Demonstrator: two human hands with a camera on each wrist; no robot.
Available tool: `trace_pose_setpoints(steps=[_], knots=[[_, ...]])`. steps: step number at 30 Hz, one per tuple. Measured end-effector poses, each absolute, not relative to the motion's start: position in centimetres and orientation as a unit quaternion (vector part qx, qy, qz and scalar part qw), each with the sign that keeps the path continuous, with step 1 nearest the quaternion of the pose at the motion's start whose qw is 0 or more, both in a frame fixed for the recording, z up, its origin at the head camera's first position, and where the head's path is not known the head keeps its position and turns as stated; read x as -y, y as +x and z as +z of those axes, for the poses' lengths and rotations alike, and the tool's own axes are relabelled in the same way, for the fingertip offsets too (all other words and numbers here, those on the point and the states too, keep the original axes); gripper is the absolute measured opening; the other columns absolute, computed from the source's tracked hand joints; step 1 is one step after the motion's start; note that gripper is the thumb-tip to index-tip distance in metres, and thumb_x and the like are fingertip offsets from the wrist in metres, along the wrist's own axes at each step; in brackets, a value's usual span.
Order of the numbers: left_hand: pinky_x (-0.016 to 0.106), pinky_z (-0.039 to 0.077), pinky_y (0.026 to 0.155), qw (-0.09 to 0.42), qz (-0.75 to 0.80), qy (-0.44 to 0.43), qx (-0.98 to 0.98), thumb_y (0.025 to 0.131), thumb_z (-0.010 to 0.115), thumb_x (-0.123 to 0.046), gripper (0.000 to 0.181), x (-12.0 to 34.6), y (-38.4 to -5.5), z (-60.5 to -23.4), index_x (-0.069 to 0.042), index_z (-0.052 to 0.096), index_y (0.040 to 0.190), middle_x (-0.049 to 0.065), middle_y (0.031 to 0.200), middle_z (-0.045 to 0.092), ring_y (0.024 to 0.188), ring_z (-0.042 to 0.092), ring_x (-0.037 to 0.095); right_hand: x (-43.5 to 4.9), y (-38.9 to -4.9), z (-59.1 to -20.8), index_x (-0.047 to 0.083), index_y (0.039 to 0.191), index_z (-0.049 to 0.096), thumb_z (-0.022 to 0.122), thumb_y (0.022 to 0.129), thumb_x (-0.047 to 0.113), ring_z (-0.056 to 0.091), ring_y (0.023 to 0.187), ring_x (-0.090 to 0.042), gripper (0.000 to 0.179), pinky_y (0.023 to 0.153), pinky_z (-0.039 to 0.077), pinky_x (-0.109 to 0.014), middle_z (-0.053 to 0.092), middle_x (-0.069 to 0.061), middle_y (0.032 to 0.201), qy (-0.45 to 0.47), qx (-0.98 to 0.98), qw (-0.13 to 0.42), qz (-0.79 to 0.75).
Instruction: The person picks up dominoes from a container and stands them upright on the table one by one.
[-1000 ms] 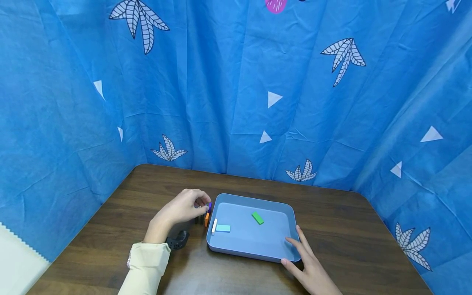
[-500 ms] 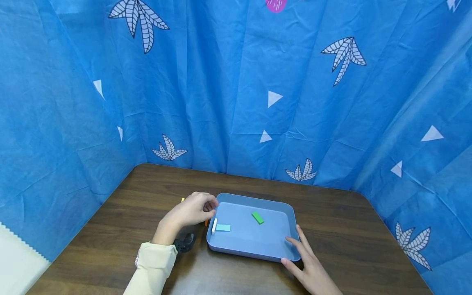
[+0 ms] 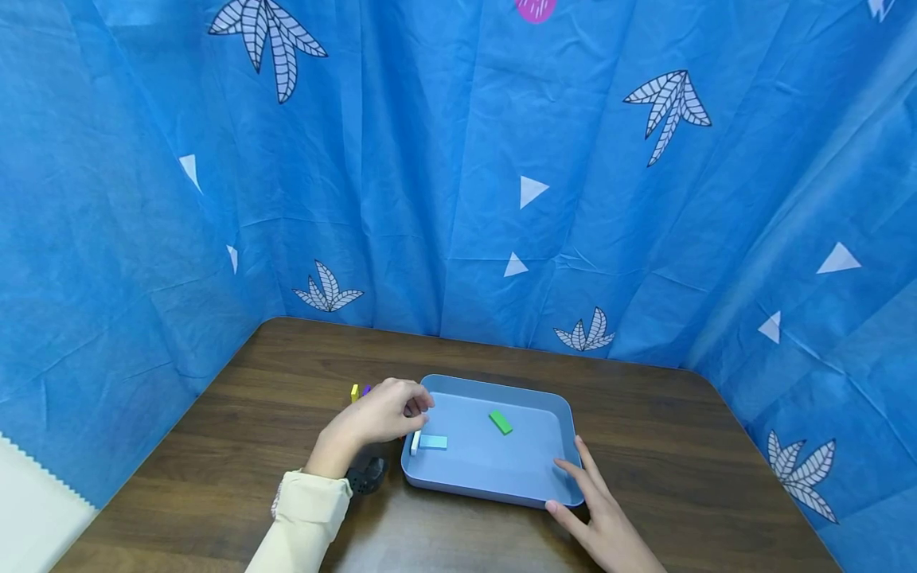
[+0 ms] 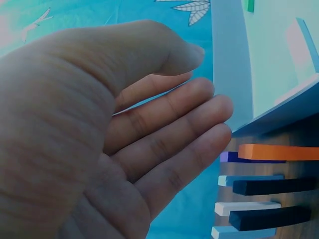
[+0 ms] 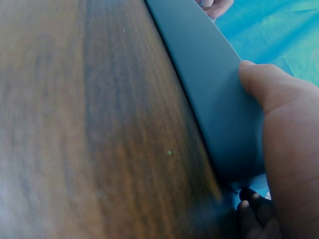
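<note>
My left hand (image 3: 390, 410) hovers over the left rim of a blue tray (image 3: 494, 493), with its fingers loosely bent. No object shows between thumb and fingers in the left wrist view, where the hand (image 4: 149, 119) fills much of the picture. Inside the tray lie a green block (image 3: 501, 422), a light blue block (image 3: 433, 442) and a white block (image 3: 416, 442) against the left wall. With fairly straight fingers, my right hand (image 3: 598, 517) rests at the tray's front right corner. Its thumb (image 5: 264, 82) touches the front rim.
Left of the tray stand several narrow blocks, among them an orange block (image 4: 279, 152), a black block (image 4: 274, 186) and a yellow block (image 3: 354, 393). The left hand hides some of them in the head view. A blue curtain (image 3: 458, 199) surrounds the wooden table (image 3: 673, 454).
My left hand has moved right, from above the blocks beside the tray to over the tray's left rim. Yellow and purple blocks now show behind it. The right hand has stayed still.
</note>
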State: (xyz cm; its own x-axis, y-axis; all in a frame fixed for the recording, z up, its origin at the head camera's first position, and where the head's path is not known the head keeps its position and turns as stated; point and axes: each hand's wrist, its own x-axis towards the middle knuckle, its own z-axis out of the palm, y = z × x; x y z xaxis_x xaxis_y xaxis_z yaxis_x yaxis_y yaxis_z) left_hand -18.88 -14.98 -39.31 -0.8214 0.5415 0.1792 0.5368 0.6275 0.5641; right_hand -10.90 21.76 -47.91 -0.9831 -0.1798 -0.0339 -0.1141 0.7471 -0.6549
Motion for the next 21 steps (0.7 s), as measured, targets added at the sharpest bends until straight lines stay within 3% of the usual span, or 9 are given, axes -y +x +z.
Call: trace_pose_setpoints(steps=[21], knots=[[0.03,0.056,0.076,0.012,0.304,0.305,-0.902,0.088,0.067,-0.011,0.019,14.35,-18.95,-40.03,-0.002,0.069,0.104,0.008,0.098,0.07,0.084,0.063,0.013,-21.85,-10.85,-47.99,0.029,0.144,0.04,0.055,0.088,0.06,0.014,0.147,-0.034,0.066,0.104,0.03,-0.065,-0.005,0.004,0.163,-0.08,-0.932,0.048,-0.351]])
